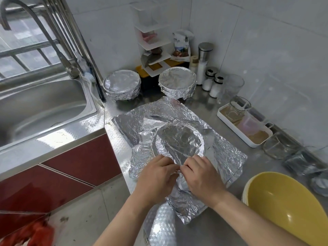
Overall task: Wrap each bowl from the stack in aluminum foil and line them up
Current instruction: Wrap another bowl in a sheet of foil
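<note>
While the bowl (179, 141) sits under a crumpled foil sheet (229, 155) in the middle of the steel counter (213, 226), the left hand (156, 176) and right hand (202, 176) meet at its near rim, each pinching a fold of foil with curled fingers. Two foil-wrapped bowls (122, 84) (177, 80) stand side by side near the back wall, and the yellow bowl stack (276, 206) waits at the right, well apart from them.

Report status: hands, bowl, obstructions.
Left hand, right hand pinching foil at near rim. Bowl partly wrapped; two wrapped bowls behind. Yellow bowl stack right, not blocking.
</note>
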{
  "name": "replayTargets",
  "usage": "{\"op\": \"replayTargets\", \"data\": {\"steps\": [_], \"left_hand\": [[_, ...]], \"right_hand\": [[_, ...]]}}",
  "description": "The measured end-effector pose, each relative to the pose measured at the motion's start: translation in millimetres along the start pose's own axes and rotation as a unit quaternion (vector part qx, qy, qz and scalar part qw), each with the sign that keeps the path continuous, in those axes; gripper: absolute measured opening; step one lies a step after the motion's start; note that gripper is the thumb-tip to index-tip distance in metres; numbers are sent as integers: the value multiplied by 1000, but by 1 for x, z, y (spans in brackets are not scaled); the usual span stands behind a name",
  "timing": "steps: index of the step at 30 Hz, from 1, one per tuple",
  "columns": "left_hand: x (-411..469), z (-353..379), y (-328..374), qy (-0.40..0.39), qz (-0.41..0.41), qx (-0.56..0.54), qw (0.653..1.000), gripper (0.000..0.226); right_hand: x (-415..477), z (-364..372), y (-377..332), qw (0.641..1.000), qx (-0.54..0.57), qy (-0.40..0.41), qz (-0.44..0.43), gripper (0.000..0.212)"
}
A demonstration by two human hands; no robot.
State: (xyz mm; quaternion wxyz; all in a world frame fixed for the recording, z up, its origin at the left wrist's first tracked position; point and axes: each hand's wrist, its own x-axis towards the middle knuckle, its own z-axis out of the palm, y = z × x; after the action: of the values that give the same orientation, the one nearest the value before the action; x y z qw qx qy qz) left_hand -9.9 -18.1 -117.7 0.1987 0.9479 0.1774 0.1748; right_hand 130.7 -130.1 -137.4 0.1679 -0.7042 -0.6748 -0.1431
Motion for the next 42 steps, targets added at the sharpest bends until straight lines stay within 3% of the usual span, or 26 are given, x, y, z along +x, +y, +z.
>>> {"op": "replayTargets", "data": {"steps": [4, 6, 9, 13, 19, 24, 29, 36, 40, 42], "left_hand": [[3, 4, -2, 16, 15, 22, 1000, 6], [5, 1, -6, 19, 26, 28, 999, 5], [10, -7, -13, 37, 34, 27, 998, 25], [13, -13, -22, 41, 10, 32, 999, 10], [6, -13, -18, -3, -19, 4, 1000, 25], [9, 0, -10, 13, -4, 12, 1000, 12], [11, 9, -11, 41, 7, 39, 998, 15], [9, 5, 0, 100, 38, 73, 992, 17], [1, 12, 8, 92, 39, 97, 990, 15], [2, 17, 12, 80, 22, 108, 991, 15]], "right_hand": [[3, -1, -1, 999, 26, -19, 21, 4], [4, -8, 3, 997, 62, -35, 38, 5], [7, -19, 14, 995, 83, -44, 42, 7], [14, -21, 16, 995, 78, -51, 26, 8], [12, -4, 9, 997, 57, -51, 25, 13], [14, 3, 8, 999, 32, -28, -4, 3], [17, 3, 6, 1000, 6, -13, -13, 24], [19, -14, 8, 999, -10, 19, -36, 20], [12, -17, 17, 997, -10, -6, -75, 17], [10, -17, 19, 998, -7, -18, -52, 20]]}}
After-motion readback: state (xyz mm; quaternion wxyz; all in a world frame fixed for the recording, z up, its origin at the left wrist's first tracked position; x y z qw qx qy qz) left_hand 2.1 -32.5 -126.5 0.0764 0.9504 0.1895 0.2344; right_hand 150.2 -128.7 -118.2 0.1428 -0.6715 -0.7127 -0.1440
